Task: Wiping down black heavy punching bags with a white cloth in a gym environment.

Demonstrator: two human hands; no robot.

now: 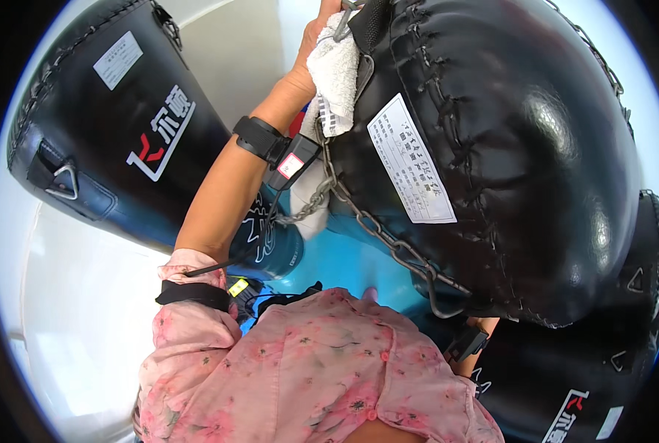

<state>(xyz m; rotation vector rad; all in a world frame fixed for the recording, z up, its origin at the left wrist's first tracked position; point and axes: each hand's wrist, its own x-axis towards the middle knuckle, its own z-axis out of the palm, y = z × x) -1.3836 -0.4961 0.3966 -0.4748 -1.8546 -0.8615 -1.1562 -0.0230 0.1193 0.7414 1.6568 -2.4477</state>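
A large black punching bag (518,166) with a laced seam leans before me at the right. My left hand (311,41) reaches to its upper left side, beside a white towel (335,69) that hangs against a metal ring (345,25). The towel and the picture's top edge hide the fingers, so their grip is unclear. A steel chain (374,221) runs below the towel along the bag and ends near a metal hook (440,310). My right forearm (468,362) passes under the bag's lower end; the right hand is hidden behind it.
Another black punching bag (113,111) with a triangular metal ring (66,183) stands at the left. A third black bag (562,376) is at the lower right. A blue floor (346,260) shows between them, beside a pale wall (74,293). A cable (254,243) runs along my left arm.
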